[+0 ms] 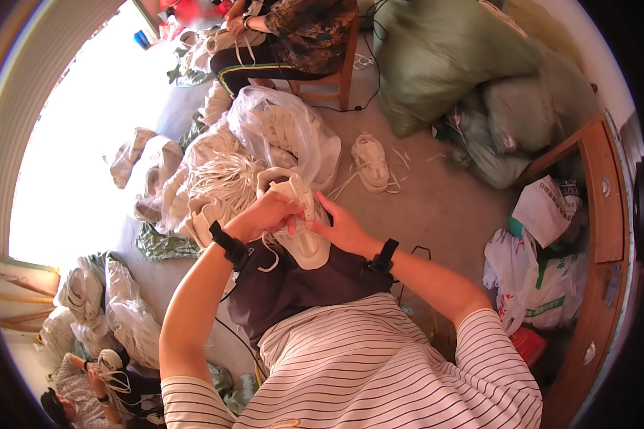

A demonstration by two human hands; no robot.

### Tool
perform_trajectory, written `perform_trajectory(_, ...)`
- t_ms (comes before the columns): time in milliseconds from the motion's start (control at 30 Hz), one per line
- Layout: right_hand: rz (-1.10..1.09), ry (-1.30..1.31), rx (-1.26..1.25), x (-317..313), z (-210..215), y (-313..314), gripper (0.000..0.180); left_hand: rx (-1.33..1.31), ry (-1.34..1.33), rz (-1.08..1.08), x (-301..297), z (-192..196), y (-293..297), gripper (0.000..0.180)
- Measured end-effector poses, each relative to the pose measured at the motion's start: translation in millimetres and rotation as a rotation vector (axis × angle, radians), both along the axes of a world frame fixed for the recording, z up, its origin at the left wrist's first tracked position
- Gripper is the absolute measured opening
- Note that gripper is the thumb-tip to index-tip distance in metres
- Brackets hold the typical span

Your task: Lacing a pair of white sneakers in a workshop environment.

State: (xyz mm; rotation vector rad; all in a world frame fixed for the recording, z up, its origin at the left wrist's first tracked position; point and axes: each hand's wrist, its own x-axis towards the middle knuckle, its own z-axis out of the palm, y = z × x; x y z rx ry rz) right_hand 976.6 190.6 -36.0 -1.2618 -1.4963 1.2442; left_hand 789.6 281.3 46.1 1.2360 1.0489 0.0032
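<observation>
White sneaker (302, 225) held over lap, both hands clamped on it. Left hand (265, 214) curled over upper w/ fingers at lace area; right hand (340, 227) grips side, thumb up along tongue. Loose lace end (270, 259) dangling below left wrist. Looks like lacing step, mid-way, eyelets hidden by fingers so can't tell how many done. Next move prob. needs lace tip pinched & fed thru next eyelet, shoe kept steady w/ right. Further out: pile of white laces (218, 179) & clear plastic bag of shoes (293, 125) just ahead, another sneaker (371, 163) on floor (436, 207), green sacks (444, 57) beyond.
</observation>
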Motion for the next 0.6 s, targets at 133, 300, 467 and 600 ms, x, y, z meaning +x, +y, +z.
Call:
perform_trajectory(133, 0.103, -0.033, 0.045, -17, 3, 9, 0.077, -0.037, -0.04, -0.007, -29, -9, 4, 0.028)
perform_trajectory(300, 0.199, -0.279, -0.082, -36, 25, 14, 0.075, -0.142, -0.177, -0.002, -58, -18, 6, 0.018)
perform_trajectory(467, 0.119, -0.161, 0.123, -45, -1, 28, 0.078, -0.171, -0.177, 0.015, -69, -19, 4, 0.019)
perform_trajectory(600, 0.097, 0.038, -0.212, -56, 25, 42, 0.087, -0.269, -0.195, 0.009, -79, -26, 1, 0.022)
